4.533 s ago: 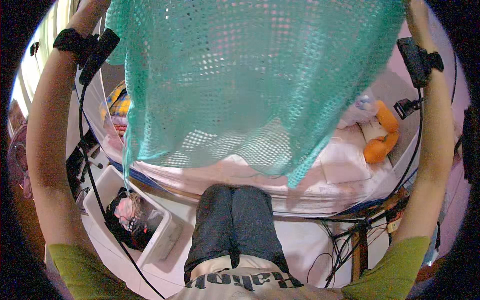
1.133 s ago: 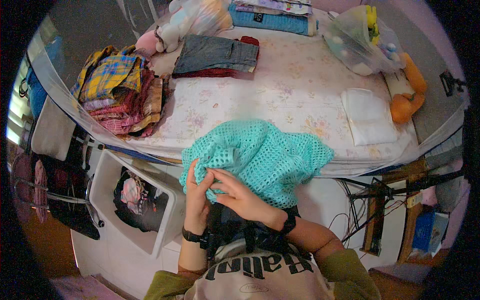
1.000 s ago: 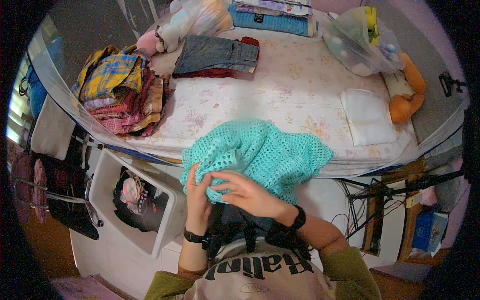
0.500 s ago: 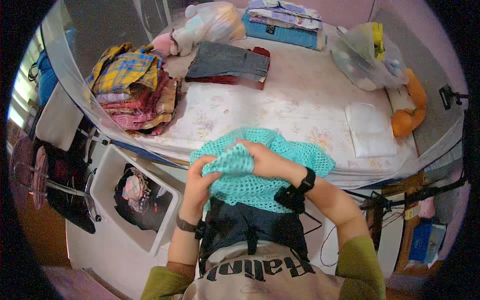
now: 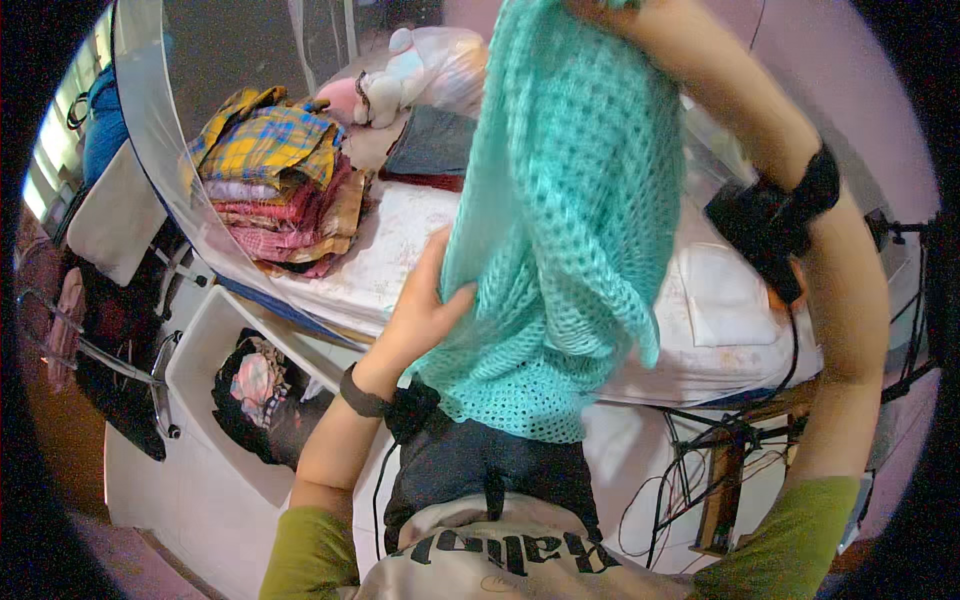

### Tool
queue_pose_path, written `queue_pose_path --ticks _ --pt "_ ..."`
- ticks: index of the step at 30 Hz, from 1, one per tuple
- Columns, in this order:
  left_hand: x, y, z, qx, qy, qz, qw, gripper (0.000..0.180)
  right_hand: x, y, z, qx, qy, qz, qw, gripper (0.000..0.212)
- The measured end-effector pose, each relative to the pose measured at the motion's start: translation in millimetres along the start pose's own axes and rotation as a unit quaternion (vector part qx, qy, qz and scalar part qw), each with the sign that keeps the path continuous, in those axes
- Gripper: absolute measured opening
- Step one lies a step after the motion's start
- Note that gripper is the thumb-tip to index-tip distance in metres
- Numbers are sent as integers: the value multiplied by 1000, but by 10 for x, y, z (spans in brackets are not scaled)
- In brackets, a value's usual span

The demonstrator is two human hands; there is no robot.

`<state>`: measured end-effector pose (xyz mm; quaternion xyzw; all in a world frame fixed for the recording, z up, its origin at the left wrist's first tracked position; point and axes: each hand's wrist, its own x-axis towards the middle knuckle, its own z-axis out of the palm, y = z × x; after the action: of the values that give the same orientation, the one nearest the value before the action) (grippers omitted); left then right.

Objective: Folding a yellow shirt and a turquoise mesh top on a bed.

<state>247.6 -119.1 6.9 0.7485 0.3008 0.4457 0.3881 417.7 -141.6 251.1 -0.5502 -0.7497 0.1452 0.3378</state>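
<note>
A turquoise open-knit garment point(image 5: 590, 190) hangs stretched upward in front of me, its lower part bunched over my lap. My right hand point(image 5: 612, 12) is raised at the top edge of the view, gripping the upper end of the knit; most of its fingers are cut off or covered. Lower down, my left hand point(image 5: 428, 308) holds the garment's left side, thumb in front and fingers partly behind the fabric. The knit hides the middle of the bed.
Folded clothes point(image 5: 290, 200) are stacked on the bed's left side, near folded dark trousers point(image 5: 432, 145) and bagged plush toys point(image 5: 425, 70). A folded white cloth point(image 5: 728, 300) lies at right. Beside the bed, a white tub point(image 5: 190, 375) contains clothes. A tripod-like stand point(image 5: 740, 430) and cables are at right.
My right hand has swung up and away, pulling the knit from a bunch on my lap into a tall hanging sheet. My left hand has stayed low, shifting slightly.
</note>
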Motion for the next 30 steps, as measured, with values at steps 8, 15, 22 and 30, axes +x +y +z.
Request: queue_pose_path --ticks 8,15,22,30 --pt "98 375 -91 10 211 196 958 45 195 -42 -229 18 137 -21 990 23" --pt "-78 301 -55 -124 47 42 990 24 187 117 -321 44 88 -41 994 22" --pt "-43 217 307 163 100 133 972 46 96 -30 -365 13 115 -1 993 21" --pt "533 158 -669 162 88 39 982 15 165 255 -765 -83 160 56 982 21"
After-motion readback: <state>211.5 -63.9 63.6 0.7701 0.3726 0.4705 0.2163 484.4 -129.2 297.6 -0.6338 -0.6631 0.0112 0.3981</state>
